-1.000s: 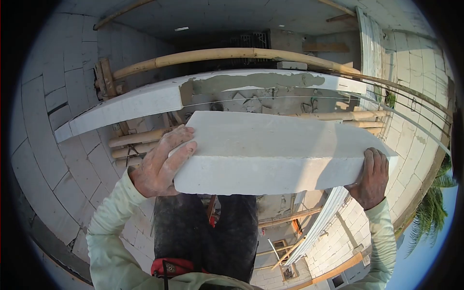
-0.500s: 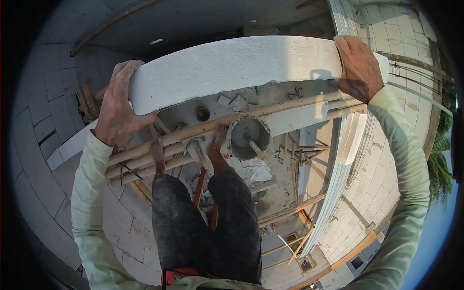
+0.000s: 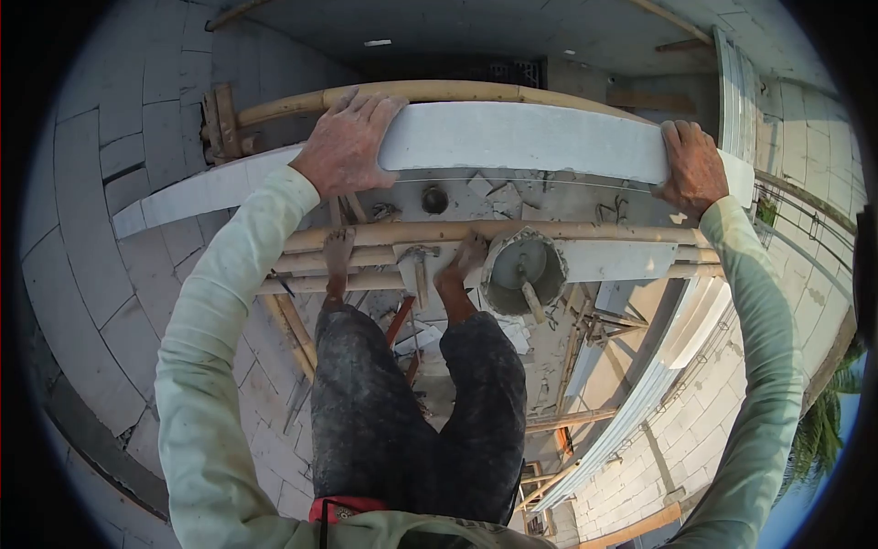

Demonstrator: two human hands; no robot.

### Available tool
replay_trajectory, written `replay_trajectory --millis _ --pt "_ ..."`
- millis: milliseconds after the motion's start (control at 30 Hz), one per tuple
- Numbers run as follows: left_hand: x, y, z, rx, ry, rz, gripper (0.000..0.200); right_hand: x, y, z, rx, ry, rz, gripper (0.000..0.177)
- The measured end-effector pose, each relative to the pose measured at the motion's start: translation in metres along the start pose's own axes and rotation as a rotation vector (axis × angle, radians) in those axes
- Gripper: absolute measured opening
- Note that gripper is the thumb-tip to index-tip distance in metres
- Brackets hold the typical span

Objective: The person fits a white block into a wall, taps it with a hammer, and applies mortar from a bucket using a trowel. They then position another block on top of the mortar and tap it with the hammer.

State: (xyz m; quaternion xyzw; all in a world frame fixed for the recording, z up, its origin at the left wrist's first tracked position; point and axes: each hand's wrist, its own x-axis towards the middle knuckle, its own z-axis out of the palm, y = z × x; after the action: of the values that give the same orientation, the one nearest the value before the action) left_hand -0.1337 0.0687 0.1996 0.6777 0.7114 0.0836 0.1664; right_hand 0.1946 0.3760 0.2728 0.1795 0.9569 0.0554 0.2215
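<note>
A long white block [image 3: 526, 137] lies across the upper middle of the view, in line with a row of pale blocks [image 3: 215, 186]. My left hand [image 3: 350, 142] is wrapped round the block's left end, its fingers over the top edge. At the right end my right hand [image 3: 692, 166] grips the block in the same way. Below the block, a bucket [image 3: 524, 271] with grey wet mix and a tool handle [image 3: 533, 302] in it stands beside my bare foot. A hammer [image 3: 420, 274] rests on a board left of the bucket.
Bamboo poles [image 3: 393, 236] run crosswise under my feet, with the floor far below. A small round dark container [image 3: 434, 199] sits beyond them. Block walls stand at the left [image 3: 119, 274] and right [image 3: 681, 439]. Long metal channels [image 3: 608, 448] lean on the right.
The block now sits level in line with the row, its near face narrower in view. Both hands moved with it, my left hand rightward and up. The whole view has shifted and turned.
</note>
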Motion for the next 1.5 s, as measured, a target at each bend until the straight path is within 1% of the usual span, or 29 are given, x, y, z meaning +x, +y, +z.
replay_trajectory --millis 100,167,300,367,533,700,800,967,1000,1100,1167,1200,1300,1367,1400,1467,1500 --pt "-0.001 -0.003 0.012 0.016 -0.045 -0.018 0.092 0.007 -0.006 0.021 -0.051 -0.054 -0.028 0.082" --pt "-0.002 -0.003 0.017 -0.021 -0.101 -0.054 0.094 0.012 -0.013 0.03 -0.065 -0.12 0.001 0.084" --pt "-0.004 -0.005 0.025 -0.013 -0.122 -0.047 0.096 0.018 -0.02 0.05 -0.049 -0.155 0.016 0.085" --pt "-0.002 -0.005 0.028 0.001 -0.14 -0.071 0.099 0.019 -0.021 0.058 -0.04 -0.106 -0.011 0.08" --pt "-0.003 -0.003 0.034 0.011 -0.178 -0.094 0.104 0.021 -0.03 0.07 -0.037 -0.132 0.016 0.078" --pt "-0.006 -0.003 0.037 0.015 -0.2 -0.114 0.105 0.023 -0.032 0.08 -0.028 -0.095 -0.024 0.076" --pt "-0.009 -0.002 0.041 0.019 -0.205 -0.099 0.103 0.024 -0.034 0.079 -0.025 -0.115 -0.009 0.078" --pt "-0.01 -0.002 0.044 0.007 -0.124 -0.057 0.097 0.024 -0.034 0.078 -0.033 -0.12 0.003 0.08" --pt "-0.011 -0.002 0.043 0.004 -0.138 -0.061 0.097 0.023 -0.037 0.079 -0.028 -0.127 0.009 0.081" --pt "-0.014 -0.004 0.042 0.037 -0.165 -0.036 0.1 0.021 -0.042 0.079 -0.009 -0.124 0.023 0.083" --pt "-0.016 -0.006 0.042 0.018 -0.119 -0.041 0.106 0.018 -0.043 0.083 -0.01 -0.074 0.021 0.084" --pt "-0.016 -0.007 0.041 0.021 -0.124 -0.037 0.106 0.018 -0.042 0.084 -0.004 -0.075 0.024 0.084" --pt "-0.015 -0.015 0.035 0.02 -0.187 -0.038 0.106 0.019 -0.043 0.085 0.015 -0.081 0.025 0.084" --pt "-0.014 -0.032 0.032 -0.06 -0.251 0.063 0.097 0.016 -0.044 0.086 -0.006 -0.028 0.014 0.084" --pt "-0.011 -0.039 0.03 -0.055 -0.259 0.062 0.097 0.016 -0.045 0.087 0.003 -0.026 0.013 0.084" --pt "-0.005 -0.05 0.025 -0.341 -0.396 -0.051 0.082 0.016 -0.047 0.087 -0.014 -0.061 0.03 0.084" --pt "-0.007 -0.052 0.027 -0.337 -0.397 -0.056 0.082 0.015 -0.047 0.087 -0.013 -0.027 0.014 0.086"
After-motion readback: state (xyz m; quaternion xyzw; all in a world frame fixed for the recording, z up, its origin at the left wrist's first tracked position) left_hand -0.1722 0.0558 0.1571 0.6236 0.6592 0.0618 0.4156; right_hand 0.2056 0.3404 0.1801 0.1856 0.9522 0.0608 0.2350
